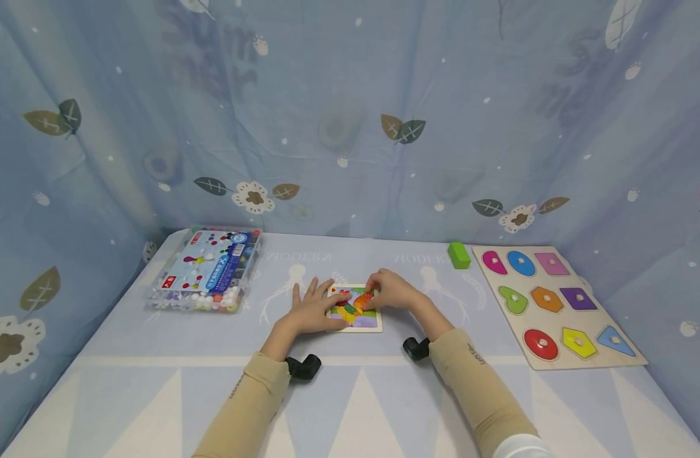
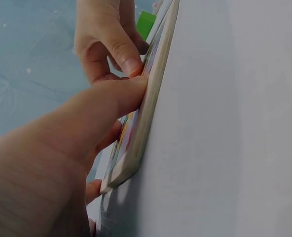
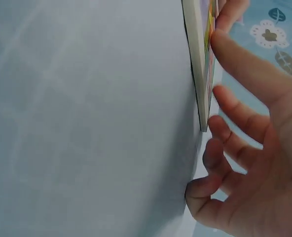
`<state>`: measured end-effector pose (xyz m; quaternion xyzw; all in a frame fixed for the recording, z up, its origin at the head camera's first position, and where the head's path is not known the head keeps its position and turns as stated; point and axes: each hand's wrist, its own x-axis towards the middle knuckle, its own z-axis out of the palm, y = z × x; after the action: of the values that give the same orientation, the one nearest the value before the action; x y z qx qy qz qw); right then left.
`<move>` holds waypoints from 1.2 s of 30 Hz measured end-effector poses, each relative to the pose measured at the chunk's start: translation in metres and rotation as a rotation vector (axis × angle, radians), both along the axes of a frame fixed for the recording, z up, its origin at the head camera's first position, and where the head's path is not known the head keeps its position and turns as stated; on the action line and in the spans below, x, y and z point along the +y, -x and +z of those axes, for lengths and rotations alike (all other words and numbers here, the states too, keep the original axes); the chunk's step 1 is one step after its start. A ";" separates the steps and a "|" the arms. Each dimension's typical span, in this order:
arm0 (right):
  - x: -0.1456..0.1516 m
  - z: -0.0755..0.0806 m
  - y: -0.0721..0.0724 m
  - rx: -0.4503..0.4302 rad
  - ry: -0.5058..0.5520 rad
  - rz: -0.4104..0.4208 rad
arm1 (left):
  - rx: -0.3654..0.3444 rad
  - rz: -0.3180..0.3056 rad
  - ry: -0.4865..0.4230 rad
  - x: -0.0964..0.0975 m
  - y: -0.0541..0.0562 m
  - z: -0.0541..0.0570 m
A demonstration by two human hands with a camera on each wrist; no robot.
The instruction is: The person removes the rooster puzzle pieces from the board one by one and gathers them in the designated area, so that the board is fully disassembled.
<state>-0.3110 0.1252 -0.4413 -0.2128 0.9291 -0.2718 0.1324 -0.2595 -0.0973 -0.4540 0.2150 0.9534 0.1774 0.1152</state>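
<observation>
Small picture puzzle [image 1: 358, 310], centre frame, flat on the table [image 1: 384, 407]. Left hand [image 1: 314, 310]: fingers straight, pressing its left edge. Right hand [image 1: 391, 291]: fingers curled, touching the upper right pieces. Bead box [image 1: 207, 270] left; shape board [image 1: 556, 304] right.

play corner | leaf-print curtains [image 1: 350, 127] | shape puzzle board [image 1: 556, 305] | bead box [image 1: 209, 270]

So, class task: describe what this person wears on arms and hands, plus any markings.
Both hands, the left hand and the right hand, are bare. Tan sleeves cover both forearms; the right sleeve carries small dark lettering. A black wrist-mounted camera sits by each wrist.
</observation>
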 end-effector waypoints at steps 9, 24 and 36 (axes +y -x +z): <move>0.003 0.003 -0.003 0.032 -0.026 -0.077 | -0.016 -0.003 -0.003 -0.001 0.000 -0.001; -0.001 0.008 0.006 -0.027 -0.033 -0.022 | 0.019 -0.012 -0.017 0.001 -0.001 -0.002; -0.001 0.007 0.006 -0.089 0.099 -0.008 | -0.005 0.006 -0.010 0.000 -0.001 -0.002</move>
<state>-0.3175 0.1237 -0.4342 -0.2032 0.9086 -0.3271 0.1619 -0.2590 -0.0973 -0.4562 0.2120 0.9529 0.1833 0.1160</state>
